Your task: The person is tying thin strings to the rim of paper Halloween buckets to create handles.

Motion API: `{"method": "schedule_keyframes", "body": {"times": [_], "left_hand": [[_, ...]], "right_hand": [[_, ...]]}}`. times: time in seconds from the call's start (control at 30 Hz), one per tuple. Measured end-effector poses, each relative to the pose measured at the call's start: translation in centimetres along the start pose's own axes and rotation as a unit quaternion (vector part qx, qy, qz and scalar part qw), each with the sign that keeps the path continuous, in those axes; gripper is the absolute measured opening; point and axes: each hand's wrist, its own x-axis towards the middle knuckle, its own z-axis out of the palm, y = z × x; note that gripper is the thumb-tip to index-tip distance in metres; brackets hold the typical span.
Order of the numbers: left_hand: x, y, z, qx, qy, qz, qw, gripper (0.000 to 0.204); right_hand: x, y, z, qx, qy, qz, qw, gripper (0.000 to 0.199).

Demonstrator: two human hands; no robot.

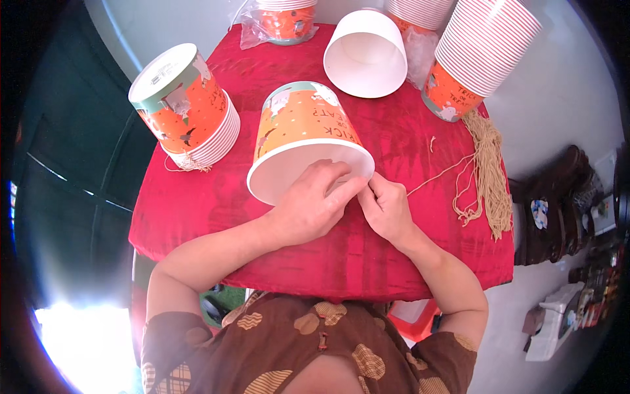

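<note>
A paper bucket (pixel 298 125) with an orange printed side and white inside lies tilted on the table, its mouth facing me. My left hand (pixel 315 200) reaches into that mouth, fingers bent inside and thumb stretched along the right part of the rim. Some of its fingertips are hidden. Right beside that thumb, my right hand (pixel 387 207) pinches at the rim's right edge. A thin tan string (pixel 433 178) runs from this hand toward a loose bundle of tan strings (pixel 489 174) hanging over the table's right side.
A red cloth covers the table (pixel 315 262). Upside-down nested buckets (pixel 187 108) stand at left with string ends at their rims. One white-mouthed bucket (pixel 367 56) lies behind. Tall bucket stacks (pixel 482 52) stand at back right, and a plastic-wrapped stack (pixel 285 23) at the back.
</note>
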Motion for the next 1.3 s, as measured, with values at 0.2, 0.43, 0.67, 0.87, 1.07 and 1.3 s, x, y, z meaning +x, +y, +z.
{"method": "schedule_keyframes", "body": {"times": [0.2,0.43,0.67,0.87,1.07,1.3], "left_hand": [[0.1,0.0,0.0,-0.008,0.015,0.034,0.999,0.050],[-0.4,-0.4,0.1,-0.006,0.011,0.052,0.999,0.046],[-0.1,-0.5,-0.2,0.004,0.004,-0.035,0.999,0.043],[-0.3,-0.7,-0.4,0.017,-0.011,-0.137,0.990,0.041],[0.2,-1.1,0.4,0.017,-0.022,-0.103,0.994,0.024],[-0.1,-2.0,0.4,0.005,-0.047,-0.097,0.994,0.016]], "right_hand": [[0.1,-0.5,0.1,0.002,0.000,0.021,1.000,0.015],[0.1,-0.5,0.1,-0.003,-0.002,0.024,1.000,0.015],[0.0,0.2,0.2,0.003,0.004,0.025,1.000,0.019],[-0.1,0.0,0.4,0.029,-0.009,0.040,0.999,0.021],[-0.1,-1.0,0.4,0.043,-0.030,0.037,0.998,0.019],[0.4,-0.6,-0.2,0.002,-0.061,0.052,0.997,0.017]]}}
